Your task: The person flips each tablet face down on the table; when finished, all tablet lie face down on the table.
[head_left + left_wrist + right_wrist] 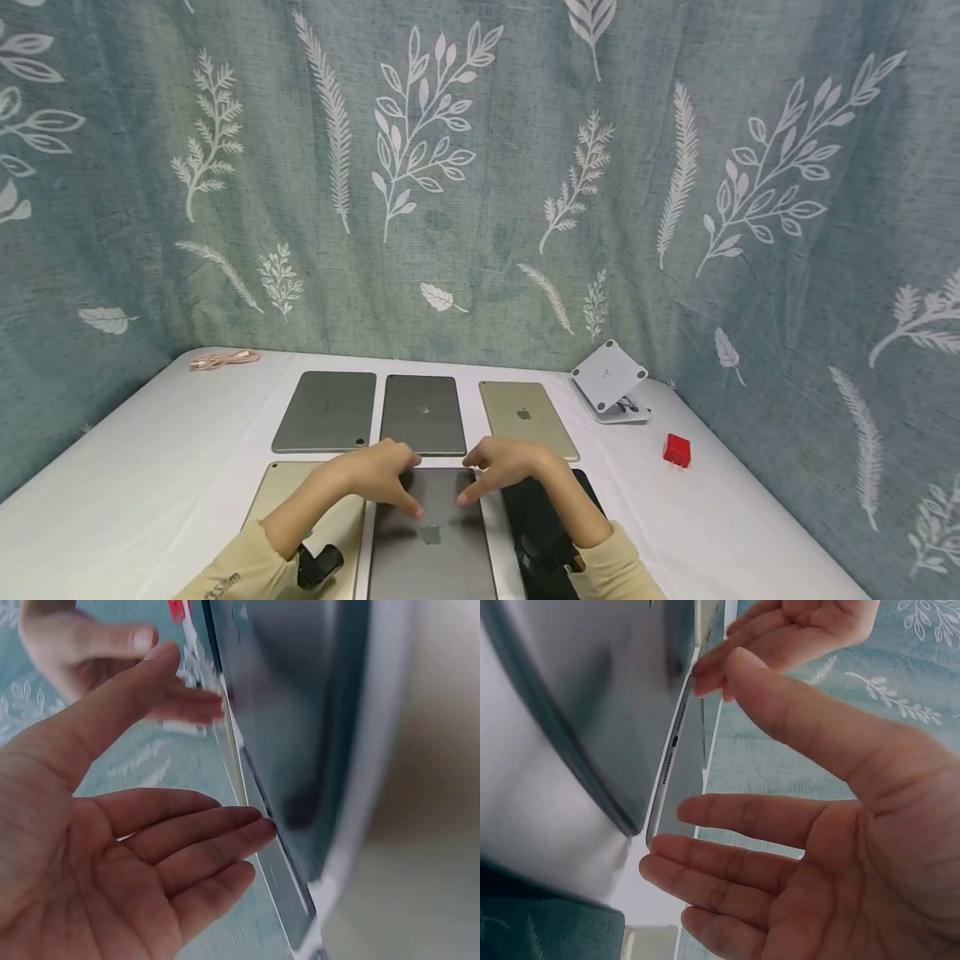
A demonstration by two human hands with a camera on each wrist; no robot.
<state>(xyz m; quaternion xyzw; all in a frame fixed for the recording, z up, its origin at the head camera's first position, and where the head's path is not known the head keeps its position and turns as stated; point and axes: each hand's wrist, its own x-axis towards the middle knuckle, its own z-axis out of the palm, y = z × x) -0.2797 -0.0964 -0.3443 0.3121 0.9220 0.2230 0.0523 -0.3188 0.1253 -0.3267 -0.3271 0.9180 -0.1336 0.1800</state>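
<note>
A large grey device with an apple logo (431,567) lies flat in the front middle; whether it is a laptop or a tablet I cannot tell. My left hand (378,477) is over its far left corner, thumb and fingers spread apart. Over the far right corner is my right hand (510,465), thumb pointing inward. In the left wrist view the left palm (112,877) shows with nothing in it. The right palm (840,877) likewise holds nothing in the right wrist view. Just beyond the fingertips lies a dark grey tablet (423,412). Contact with the device is unclear.
Grey (326,408) and gold (528,417) tablets flank the back row. A gold tablet (337,542) and a black device (528,533) lie under the forearms. A folding stand (609,375), red charger (677,450) and coiled cable (223,359) sit on the white table (112,500).
</note>
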